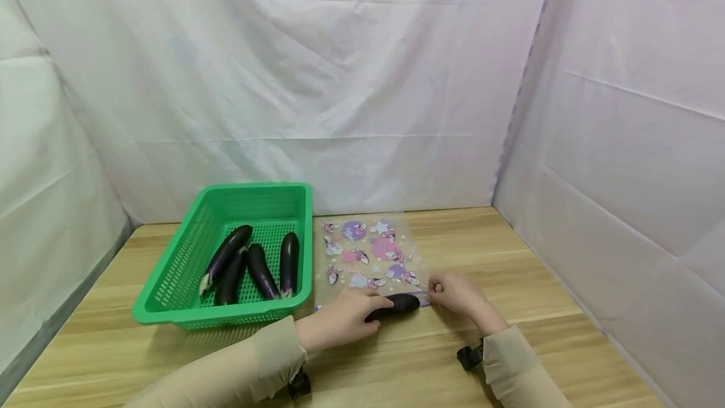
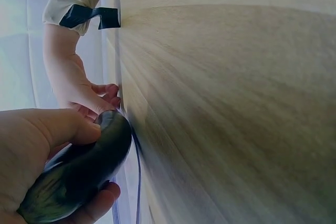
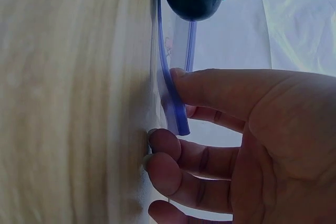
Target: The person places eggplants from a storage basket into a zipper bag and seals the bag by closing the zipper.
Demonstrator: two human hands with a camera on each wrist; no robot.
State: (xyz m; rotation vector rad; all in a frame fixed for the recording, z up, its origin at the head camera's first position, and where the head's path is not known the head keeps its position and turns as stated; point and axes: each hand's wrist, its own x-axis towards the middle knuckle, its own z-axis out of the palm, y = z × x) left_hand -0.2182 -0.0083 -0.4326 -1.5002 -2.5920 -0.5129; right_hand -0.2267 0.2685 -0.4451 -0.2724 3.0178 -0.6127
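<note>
My left hand (image 1: 344, 320) grips a dark purple eggplant (image 1: 399, 305), thumb and fingers around its body. That eggplant's rounded end lies over the mouth of a clear zip bag (image 1: 362, 250) printed with pink and purple cartoon figures. In the left wrist view the eggplant (image 2: 79, 171) shows a greenish-brown patch near the palm. With the thumb and fingertips, my right hand (image 1: 457, 294) pinches the right corner of the bag's mouth. Blue zip strips (image 3: 176, 95) run past the thumb in the right wrist view, and there the mouth is parted. The bag otherwise lies flat on the table.
A green perforated basket (image 1: 308, 238) stands left of the bag, with several eggplants (image 1: 289, 263) lying in it. The wood-grain table (image 1: 510, 250) meets white cloth walls (image 1: 362, 80) at the back and sides. Each wrist carries a black camera strap.
</note>
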